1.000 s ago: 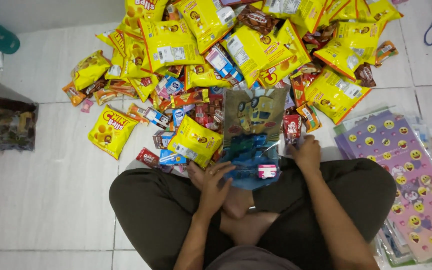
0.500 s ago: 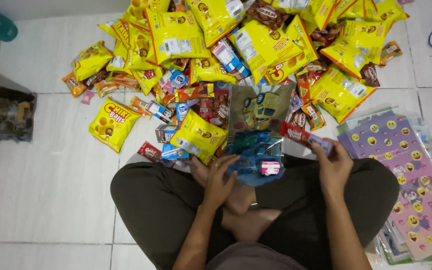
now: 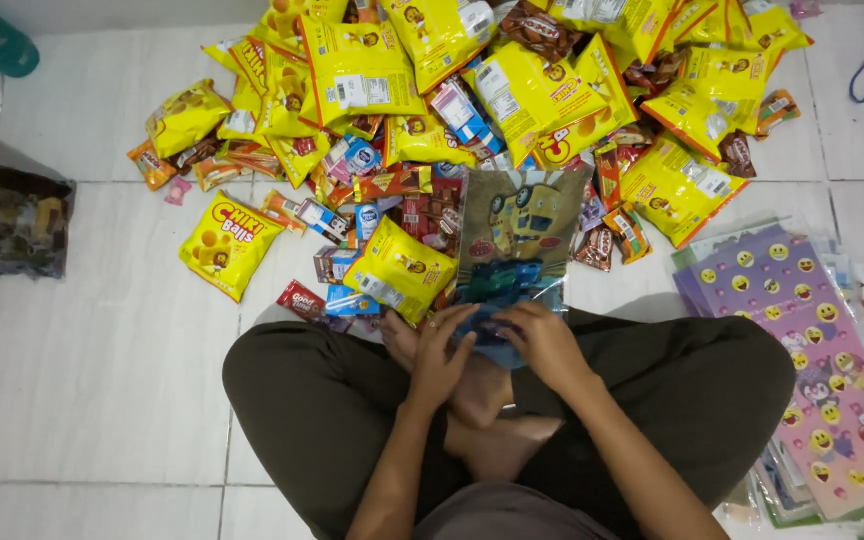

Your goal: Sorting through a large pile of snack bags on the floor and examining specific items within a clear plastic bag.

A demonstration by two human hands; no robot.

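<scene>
Head view, looking straight down at a person seated cross-legged in dark trousers on a white tiled floor (image 3: 82, 380). Both hands meet at the near end of a clear plastic goodie bag printed with a yellow cartoon car (image 3: 517, 240), which lies lengthwise from the lap out toward the snack heap. The left hand (image 3: 439, 352) curls its fingers around the bag's near left edge, gripping the plastic; the right hand (image 3: 544, 343) lies over the bag's near right corner with fingers bent down onto it, though whether it pinches the plastic or something inside cannot be told. Blue packets (image 3: 507, 280) show through the bag just beyond the fingertips. Touching the bag's left side is a yellow puffed snack pouch (image 3: 399, 270), and farther left of the bag, apart from the rest, lies another yellow pouch with red lettering (image 3: 229, 243). Beyond the bag's far end spreads a big heap of yellow snack bags (image 3: 512, 85) mixed with small brown, red and blue wrappers. Right of the bag sits a stack of purple and pink sheets covered in yellow smiley faces (image 3: 812, 350). Well to the left of the bag, at the frame edge, rests a dark see-through sack of mixed items (image 3: 7, 230).
</scene>
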